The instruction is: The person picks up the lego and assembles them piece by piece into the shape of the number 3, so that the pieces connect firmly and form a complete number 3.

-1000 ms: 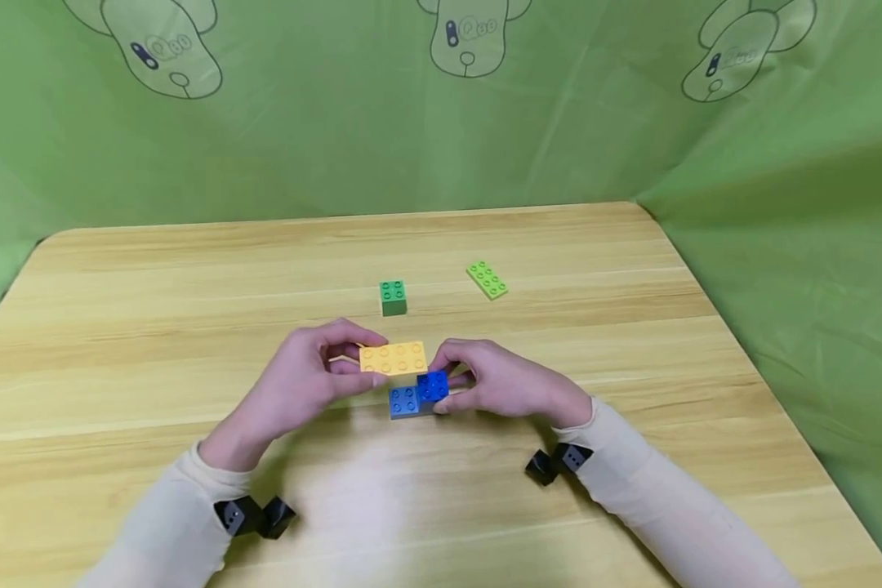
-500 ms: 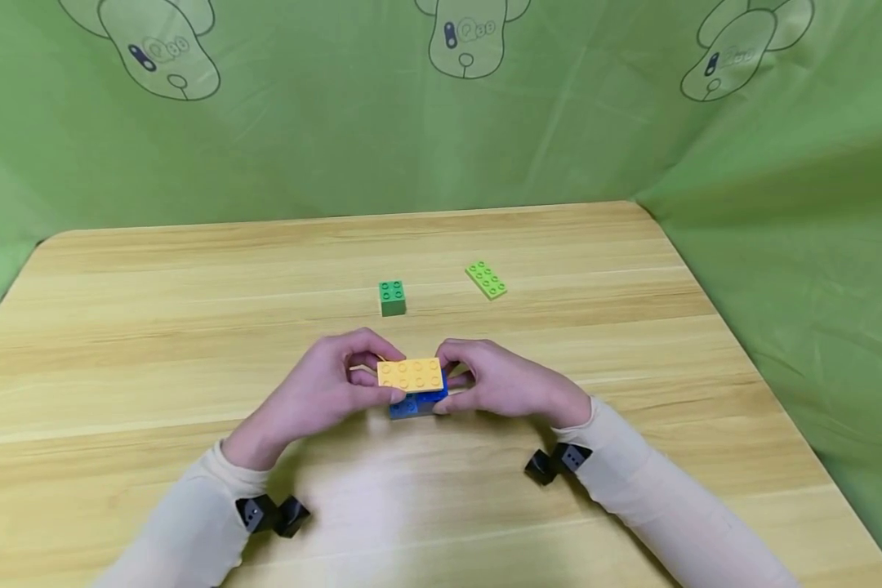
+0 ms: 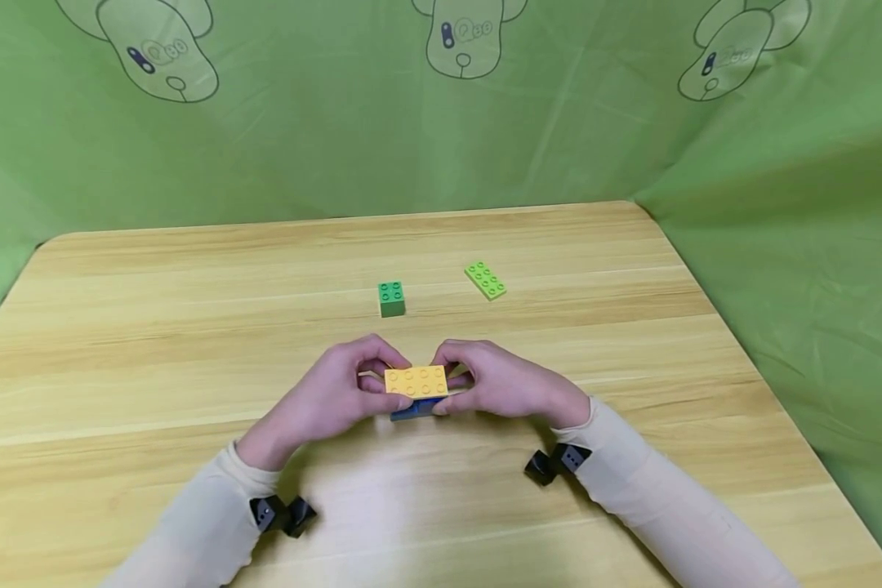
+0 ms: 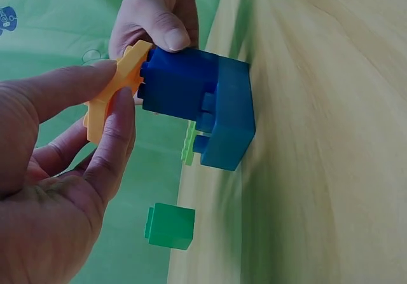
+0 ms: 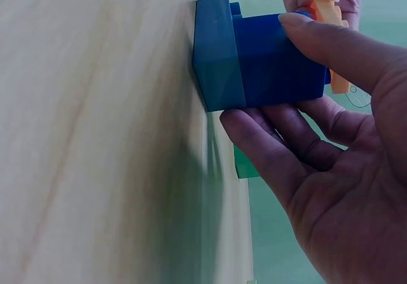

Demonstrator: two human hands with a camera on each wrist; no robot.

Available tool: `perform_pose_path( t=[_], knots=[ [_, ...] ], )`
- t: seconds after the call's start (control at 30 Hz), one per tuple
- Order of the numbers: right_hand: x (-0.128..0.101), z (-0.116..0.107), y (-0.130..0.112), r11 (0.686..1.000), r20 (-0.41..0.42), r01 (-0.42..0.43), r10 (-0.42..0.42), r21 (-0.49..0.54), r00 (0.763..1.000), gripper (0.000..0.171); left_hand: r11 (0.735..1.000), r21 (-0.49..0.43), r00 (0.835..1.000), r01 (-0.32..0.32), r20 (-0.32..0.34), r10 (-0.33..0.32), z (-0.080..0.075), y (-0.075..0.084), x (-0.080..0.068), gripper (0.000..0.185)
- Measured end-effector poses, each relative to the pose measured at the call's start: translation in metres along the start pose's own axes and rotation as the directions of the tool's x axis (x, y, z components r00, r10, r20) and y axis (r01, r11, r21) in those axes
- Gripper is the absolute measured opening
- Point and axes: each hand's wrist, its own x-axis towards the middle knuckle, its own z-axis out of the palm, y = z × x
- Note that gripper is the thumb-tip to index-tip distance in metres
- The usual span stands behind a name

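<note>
My left hand [image 3: 334, 390] pinches a thin yellow building plate [image 3: 416, 377] with two rows of studs between thumb and fingers. The plate lies over a dark blue square brick [image 4: 181, 84], which sits at one end of a longer, duller blue brick [image 4: 232, 115] on the table. In the left wrist view the plate is slightly tilted, right at the dark blue brick's studs, and its free end overhangs the lower brick's bare studs. From the other side, my right hand [image 3: 496, 380] grips the dark blue brick, thumb and fingers on opposite faces.
Beyond the hands, a green square brick [image 3: 392, 300] stands on the wooden table [image 3: 191, 327]. Farther right lies a flat lime green plate [image 3: 486, 280]. Green cloth [image 3: 323, 147] hangs behind the table and along its sides.
My left hand has carried the yellow plate to the right and toward me, from beside the dark blue brick to over it. My right hand stays put on the brick.
</note>
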Motion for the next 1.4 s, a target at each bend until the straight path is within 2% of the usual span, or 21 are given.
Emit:
perform_pose_path(
  t=[0.4, 0.53, 0.7, 1.03, 1.27, 1.4],
  knots=[
    [-0.001, 0.001, 0.001, 0.999, -0.011, 0.041, -0.041, 0.014, 0.999, 0.031, 0.995, 0.097, 1.000, 0.000, -0.022, 0.002, 0.004, 0.000, 0.001, 0.026],
    [-0.003, 0.000, 0.001, 0.996, -0.005, 0.078, -0.078, -0.048, 0.997, 0.034, 0.993, 0.118, 1.000, -0.001, -0.031, 0.004, 0.004, 0.001, 0.001, 0.024],
    [-0.008, -0.002, -0.002, 0.987, 0.002, 0.126, -0.126, -0.099, 0.992, 0.050, 0.993, 0.121, 1.000, 0.003, -0.031, 0.001, 0.004, 0.003, 0.001, 0.023],
    [-0.012, -0.002, 0.000, 0.992, -0.015, 0.128, -0.128, -0.005, 0.992, 0.047, 0.988, 0.153, 0.999, 0.025, -0.025, -0.022, 0.003, 0.004, 0.003, 0.027],
    [-0.010, -0.003, 0.003, 0.993, 0.009, 0.116, -0.116, 0.036, 0.993, 0.042, 0.985, 0.167, 0.999, 0.033, -0.014, -0.031, 0.002, 0.003, 0.003, 0.026],
    [-0.008, -0.002, 0.002, 0.990, 0.030, 0.119, -0.122, 0.074, 0.992, 0.039, 0.983, 0.178, 0.999, 0.040, 0.017, -0.043, 0.000, 0.002, 0.003, 0.027]
  ],
)
